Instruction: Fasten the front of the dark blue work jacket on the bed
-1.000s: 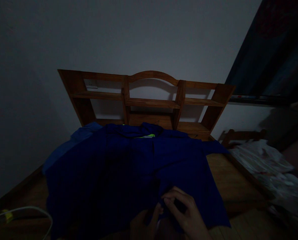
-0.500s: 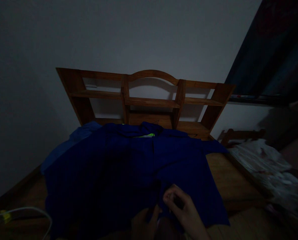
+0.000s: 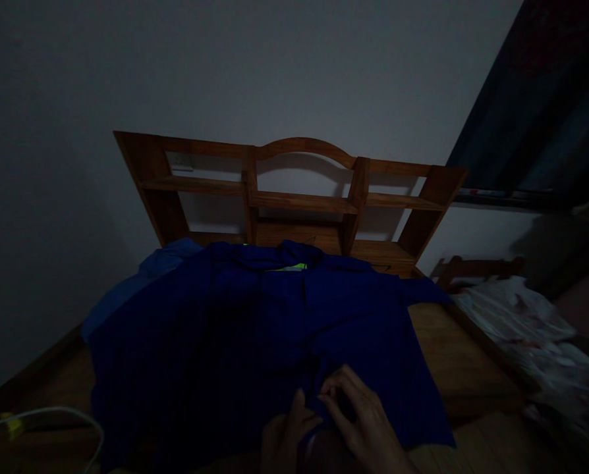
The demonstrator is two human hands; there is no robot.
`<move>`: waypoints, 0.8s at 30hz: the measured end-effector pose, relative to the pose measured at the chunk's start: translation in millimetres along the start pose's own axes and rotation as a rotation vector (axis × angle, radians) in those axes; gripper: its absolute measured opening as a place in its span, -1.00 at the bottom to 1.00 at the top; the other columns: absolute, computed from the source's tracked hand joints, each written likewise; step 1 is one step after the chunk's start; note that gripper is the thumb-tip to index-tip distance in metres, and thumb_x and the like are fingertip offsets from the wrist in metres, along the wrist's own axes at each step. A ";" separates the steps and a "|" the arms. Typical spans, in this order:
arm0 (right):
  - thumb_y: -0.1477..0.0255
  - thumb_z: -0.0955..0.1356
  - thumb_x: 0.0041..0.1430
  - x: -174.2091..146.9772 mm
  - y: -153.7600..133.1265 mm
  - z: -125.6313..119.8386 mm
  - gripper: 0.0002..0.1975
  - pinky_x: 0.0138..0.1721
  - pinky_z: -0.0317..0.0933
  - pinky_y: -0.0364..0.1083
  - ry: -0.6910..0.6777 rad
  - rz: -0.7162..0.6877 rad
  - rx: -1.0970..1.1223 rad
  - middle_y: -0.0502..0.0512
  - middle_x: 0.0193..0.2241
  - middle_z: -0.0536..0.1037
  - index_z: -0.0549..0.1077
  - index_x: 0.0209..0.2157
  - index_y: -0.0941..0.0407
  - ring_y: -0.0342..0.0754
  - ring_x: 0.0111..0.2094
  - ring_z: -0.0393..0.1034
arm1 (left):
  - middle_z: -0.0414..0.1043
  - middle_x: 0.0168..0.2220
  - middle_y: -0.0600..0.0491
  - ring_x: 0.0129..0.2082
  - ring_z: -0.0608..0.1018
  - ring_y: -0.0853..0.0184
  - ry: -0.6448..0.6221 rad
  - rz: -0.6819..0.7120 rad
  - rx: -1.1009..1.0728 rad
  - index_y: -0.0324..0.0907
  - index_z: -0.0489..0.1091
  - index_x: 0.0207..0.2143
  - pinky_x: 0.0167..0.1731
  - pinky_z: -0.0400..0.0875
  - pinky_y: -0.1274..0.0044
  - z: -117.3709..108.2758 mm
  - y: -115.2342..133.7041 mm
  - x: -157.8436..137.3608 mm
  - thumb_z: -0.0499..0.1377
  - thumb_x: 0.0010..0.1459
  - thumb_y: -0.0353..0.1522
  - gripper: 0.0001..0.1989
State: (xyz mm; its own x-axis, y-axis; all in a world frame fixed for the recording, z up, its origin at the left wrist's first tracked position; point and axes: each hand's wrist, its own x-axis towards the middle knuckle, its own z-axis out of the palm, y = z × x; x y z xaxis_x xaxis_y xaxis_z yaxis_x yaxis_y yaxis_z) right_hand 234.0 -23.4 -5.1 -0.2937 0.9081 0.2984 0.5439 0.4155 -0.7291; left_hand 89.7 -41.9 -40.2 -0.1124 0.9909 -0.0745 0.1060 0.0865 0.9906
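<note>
A dark blue shirt (image 3: pixel 354 316) lies spread over a wooden desk, its collar towards the back and its front edges running down the middle. Low on that front opening, my right hand (image 3: pixel 361 415) is closed, thumb and forefinger pinching the edge of the cloth. Just left of it, my left hand (image 3: pixel 287 434) grips the fabric beside the opening, its fingers bent and partly in shadow. Whether a button sits between the fingertips is too dark to tell. A yellow-green strip (image 3: pixel 294 267) shows inside the collar.
Behind the shirt stands a wooden shelf unit (image 3: pixel 302 203) against the wall. Lighter blue cloth (image 3: pixel 126 289) lies at the left. A white cable (image 3: pixel 57 409) with a yellow piece is at the lower left. Plastic bags (image 3: pixel 522 309) and a chair back (image 3: pixel 487 266) are on the right.
My left hand has risen slightly, its fingers now showing more clearly beside the right hand. The right hand's fingertips have shifted a little left and down. The shirt stays in place.
</note>
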 end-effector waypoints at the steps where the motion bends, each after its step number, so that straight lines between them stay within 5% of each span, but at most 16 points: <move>1: 0.45 0.18 0.28 -1.3 -0.4 -0.5 -0.90 -0.26 0.12 -0.16 -0.016 -0.014 -0.021 0.03 -0.31 0.33 0.29 -0.24 0.08 -0.15 -0.28 0.26 | 0.53 -0.29 -0.13 -0.27 0.54 0.14 0.007 0.018 -0.001 -0.23 0.55 -0.39 -0.15 0.39 0.44 -0.8 0.4 -1.6 0.16 -0.09 -0.04 -0.55; 9: 0.51 0.16 0.27 -10.6 2.3 2.6 -0.87 -0.20 0.12 -0.13 -0.049 -0.070 -0.182 0.04 -0.27 0.34 0.28 -0.20 0.06 -0.11 -0.22 0.27 | 0.53 -0.39 -0.15 -0.32 0.55 0.09 -0.113 -0.153 0.008 -0.28 0.55 -0.48 -0.31 0.42 0.45 -3.2 5.9 6.4 0.10 -0.07 0.07 -0.43; 14: 0.43 0.20 0.27 -9.2 -0.1 3.2 -0.91 -0.25 0.11 -0.16 0.031 0.016 -0.054 0.02 -0.32 0.34 0.31 -0.28 0.09 -0.15 -0.28 0.27 | 0.51 -0.48 -0.15 -0.37 0.54 0.10 -0.159 -0.262 -0.022 -0.34 0.52 -0.53 -0.35 0.40 0.48 -4.9 -1.6 11.8 0.11 -0.10 0.09 -0.38; 24: 0.38 0.21 0.26 -3.3 -4.5 0.3 -0.85 -0.34 0.08 -0.17 -0.013 0.120 0.006 -0.01 -0.41 0.32 0.33 -0.37 0.11 -0.18 -0.37 0.24 | 0.52 -0.44 -0.12 -0.35 0.53 0.13 -0.064 -0.178 0.124 -0.23 0.52 -0.54 -0.29 0.38 0.45 -3.1 -3.8 7.3 0.05 -0.02 0.06 -0.46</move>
State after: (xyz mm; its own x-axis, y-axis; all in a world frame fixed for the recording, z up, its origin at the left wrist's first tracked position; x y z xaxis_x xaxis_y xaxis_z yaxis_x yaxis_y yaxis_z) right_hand 232.3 -28.3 -3.0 -0.2365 0.9506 0.2009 0.5708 0.3033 -0.7630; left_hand 85.4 -35.3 -44.1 -0.0773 0.9630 -0.2582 0.2116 0.2689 0.9396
